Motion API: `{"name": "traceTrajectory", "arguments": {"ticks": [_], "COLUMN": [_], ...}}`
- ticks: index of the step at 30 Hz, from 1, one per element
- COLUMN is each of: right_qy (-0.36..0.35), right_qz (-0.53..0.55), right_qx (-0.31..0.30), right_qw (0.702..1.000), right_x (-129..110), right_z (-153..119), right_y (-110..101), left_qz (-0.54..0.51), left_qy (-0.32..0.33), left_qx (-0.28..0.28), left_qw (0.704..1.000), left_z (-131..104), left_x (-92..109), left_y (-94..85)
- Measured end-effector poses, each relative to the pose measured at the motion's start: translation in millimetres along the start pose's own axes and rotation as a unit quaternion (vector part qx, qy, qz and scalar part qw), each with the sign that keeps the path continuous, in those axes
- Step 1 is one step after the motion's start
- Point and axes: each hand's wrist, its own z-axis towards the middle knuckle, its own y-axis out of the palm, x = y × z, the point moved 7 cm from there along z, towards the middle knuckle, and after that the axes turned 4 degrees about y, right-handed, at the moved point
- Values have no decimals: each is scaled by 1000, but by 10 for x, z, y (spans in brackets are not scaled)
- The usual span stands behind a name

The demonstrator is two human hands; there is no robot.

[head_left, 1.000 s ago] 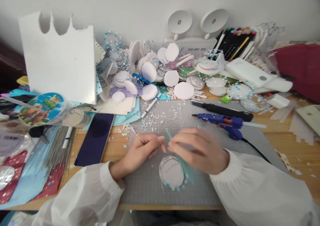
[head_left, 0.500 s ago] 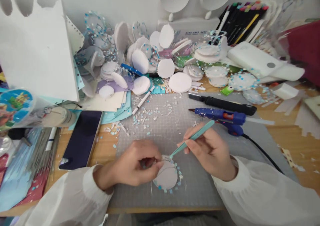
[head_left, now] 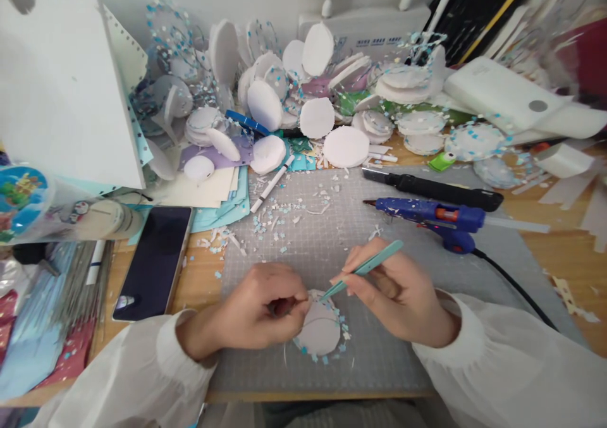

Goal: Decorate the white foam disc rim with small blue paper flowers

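Observation:
A white paper disc [head_left: 320, 334] lies on the grey cutting mat [head_left: 379, 368], ringed by small blue and white star pieces. At its upper left edge, my left hand [head_left: 265, 305] has thumb and index finger pressed together; whatever they pinch is too small to make out. Teal tweezers [head_left: 372, 260] are held in my right hand [head_left: 396, 289], their tips pointing down-left at the top edge of the disc. A thin clear strand curves beside the disc.
Right of centre lie a blue glue gun [head_left: 427, 213] with a black cord and a black cutter [head_left: 436, 189]. A phone [head_left: 154, 263] is at left. White discs [head_left: 346, 146] pile up behind, with loose stars and scraps on the mat.
The view has shifted a little, so the background sits higher and wider. The tweezers' tips have moved slightly left and lie at a flatter angle. My left hand is nearly unchanged.

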Motion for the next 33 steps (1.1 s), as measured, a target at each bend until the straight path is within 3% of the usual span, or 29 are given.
{"name": "traceTrajectory", "arguments": {"ticks": [14,23,33], "right_qy": [4,66,103], "right_qz": [-23,4,9], "right_qx": [5,29,1], "right_qw": [1000,997,995], "right_x": [8,45,71], "right_z": [-9,44,80], "right_y": [-6,-14,31], "left_qz": [10,18,20], "left_qy": [4,10,16], "left_qx": [9,1,0], "left_qw": [1000,1000,1000], "left_z": [-7,-5,-21], "left_x": [6,7,3], "left_y": [3,15,21]}}
